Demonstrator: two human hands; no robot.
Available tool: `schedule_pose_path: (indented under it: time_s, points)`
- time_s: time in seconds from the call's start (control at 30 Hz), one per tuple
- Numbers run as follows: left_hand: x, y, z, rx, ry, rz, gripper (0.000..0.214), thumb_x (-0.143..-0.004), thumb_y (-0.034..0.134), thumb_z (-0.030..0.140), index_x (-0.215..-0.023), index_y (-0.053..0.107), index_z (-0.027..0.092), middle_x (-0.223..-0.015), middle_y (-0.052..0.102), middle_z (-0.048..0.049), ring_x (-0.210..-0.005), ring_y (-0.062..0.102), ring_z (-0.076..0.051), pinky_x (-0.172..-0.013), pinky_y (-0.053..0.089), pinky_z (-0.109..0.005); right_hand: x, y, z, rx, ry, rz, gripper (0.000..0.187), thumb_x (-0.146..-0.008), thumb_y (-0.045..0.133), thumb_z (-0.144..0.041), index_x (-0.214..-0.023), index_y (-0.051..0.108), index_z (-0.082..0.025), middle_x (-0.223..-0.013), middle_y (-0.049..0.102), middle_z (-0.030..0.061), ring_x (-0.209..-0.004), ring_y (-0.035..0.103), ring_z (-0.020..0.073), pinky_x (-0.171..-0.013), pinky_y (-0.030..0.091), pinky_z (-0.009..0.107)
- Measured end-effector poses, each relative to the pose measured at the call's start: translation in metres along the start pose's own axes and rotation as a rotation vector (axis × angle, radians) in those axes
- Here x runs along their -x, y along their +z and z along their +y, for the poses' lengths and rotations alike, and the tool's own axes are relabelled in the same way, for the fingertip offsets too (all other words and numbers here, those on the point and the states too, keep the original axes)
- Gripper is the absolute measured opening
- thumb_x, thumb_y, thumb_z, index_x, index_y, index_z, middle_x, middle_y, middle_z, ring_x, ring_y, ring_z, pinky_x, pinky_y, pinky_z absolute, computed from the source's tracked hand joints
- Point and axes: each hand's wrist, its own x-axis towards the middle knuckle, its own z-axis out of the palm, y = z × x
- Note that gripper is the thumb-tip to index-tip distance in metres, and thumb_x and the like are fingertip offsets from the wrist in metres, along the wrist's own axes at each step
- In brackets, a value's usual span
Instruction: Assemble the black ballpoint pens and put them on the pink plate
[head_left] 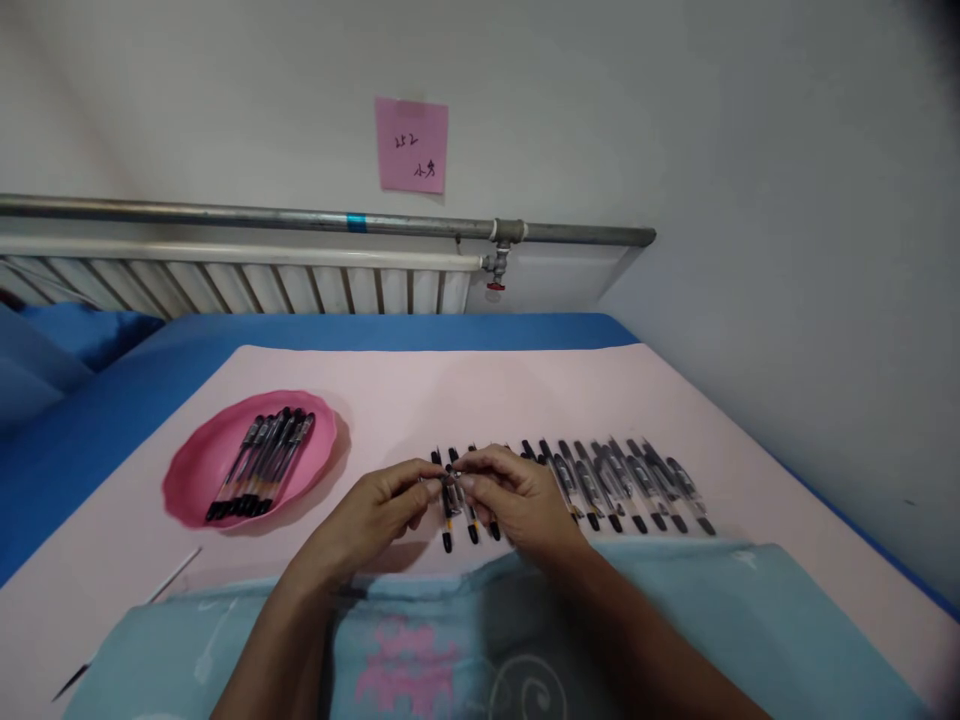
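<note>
A person's left hand (375, 515) and right hand (525, 500) meet above a row of pens (589, 483) on a pink sheet (465, 390). Thumbs and fingers sit close together; whether they pinch anything, I cannot tell. Leftward, a pink bowl (214, 440) holds more pens (266, 462).

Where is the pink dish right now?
In the head view, the pink dish sits on the left part of the pale pink sheet, left of the person's left hand, with black-capped pens inside.
</note>
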Motion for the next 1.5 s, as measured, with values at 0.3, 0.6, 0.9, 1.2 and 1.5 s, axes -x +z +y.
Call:
schedule_pose_path:
  time_s: [0.3, 0.6, 0.9, 1.2, 1.5]
  points:
    - [0.003, 0.0, 0.004, -0.055, 0.007, -0.012, 0.036, -0.079, 0.046, 0.04, -0.106, 0.058, 0.019, -0.059, 0.042, 0.0056, -0.05, 0.031, -0.006, -0.048, 0.026, -0.021, -0.001, -0.007, 0.003, 0.196, -0.109, 0.004, 0.011, -0.072, 0.056, -0.019, -0.079, 0.064, -0.018, -0.077, 0.057, 0.0029, -0.058, 0.052, 0.0091, -0.044, 0.04, 0.019]
    - [0.006, 0.001, 0.01, -0.146, 0.07, -0.052, 0.026, -0.08, 0.044, 0.033, -0.096, 0.058, 0.017, -0.067, 0.05, 0.0033, -0.06, 0.041, -0.009, -0.056, 0.032, -0.022, 0.0, -0.004, 0.0, 0.193, -0.045, -0.089, 0.011, -0.068, 0.055, -0.016, -0.074, 0.065, -0.019, -0.073, 0.055, 0.0006, -0.057, 0.052, 0.0084, -0.045, 0.039, 0.019]
    - [0.01, 0.002, 0.013, -0.142, 0.078, -0.072, 0.015, -0.08, 0.044, 0.028, -0.078, 0.053, 0.016, -0.069, 0.051, 0.0022, -0.065, 0.044, -0.01, -0.059, 0.034, -0.022, -0.001, -0.009, -0.006, -0.011, 0.278, -0.214, 0.015, -0.067, 0.059, -0.024, -0.08, 0.059, -0.015, -0.047, 0.052, -0.0057, -0.036, 0.044, 0.0058, -0.036, 0.03, 0.018]
    - [0.008, 0.007, 0.013, -0.129, 0.089, -0.09, 0.017, -0.081, 0.043, 0.028, -0.079, 0.053, 0.015, -0.07, 0.051, 0.0015, -0.064, 0.045, -0.01, -0.059, 0.034, -0.022, -0.001, -0.006, -0.003, 0.188, 0.134, -0.188, 0.028, -0.076, 0.054, -0.038, -0.059, 0.05, -0.016, -0.043, 0.044, -0.0069, -0.037, 0.037, 0.004, -0.037, 0.028, 0.017]
    - [0.007, 0.005, 0.009, -0.103, 0.109, -0.027, 0.017, -0.082, 0.043, 0.03, -0.074, 0.05, 0.016, -0.065, 0.049, 0.0033, -0.06, 0.042, -0.008, -0.055, 0.031, -0.021, 0.0, -0.004, 0.0, -0.026, 0.152, -0.167, 0.015, -0.071, 0.06, -0.028, -0.079, 0.058, -0.016, -0.049, 0.047, -0.0069, -0.039, 0.04, 0.0046, -0.037, 0.029, 0.017]
